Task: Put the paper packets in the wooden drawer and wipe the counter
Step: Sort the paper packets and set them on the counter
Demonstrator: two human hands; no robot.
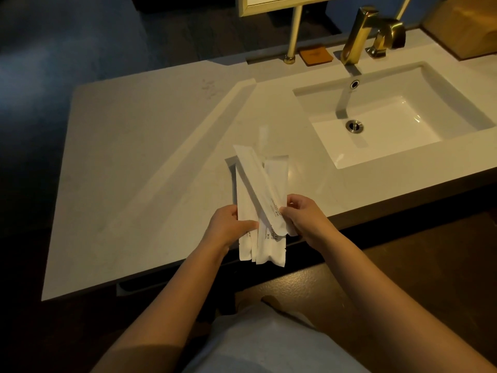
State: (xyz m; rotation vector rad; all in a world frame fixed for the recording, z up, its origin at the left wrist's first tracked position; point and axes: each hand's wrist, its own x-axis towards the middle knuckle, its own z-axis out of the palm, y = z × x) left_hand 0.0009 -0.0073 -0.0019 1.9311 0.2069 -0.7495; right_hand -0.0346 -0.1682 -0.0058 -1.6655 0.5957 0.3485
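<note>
Several long white paper packets (258,200) with small printed text are fanned out above the front edge of the pale stone counter (139,157). My left hand (228,228) pinches the lower left of the bunch. My right hand (301,216) grips the packets that lean to the right. One more white packet (263,135) lies on the counter just beyond the bunch. No wooden drawer front can be made out; a dark gap (139,286) shows under the counter edge.
A white rectangular sink (390,114) with a brass faucet (368,33) fills the right of the counter. A small brown leather tray (316,55) and a brass mirror post (293,36) stand at the back. A dark floor lies to the left.
</note>
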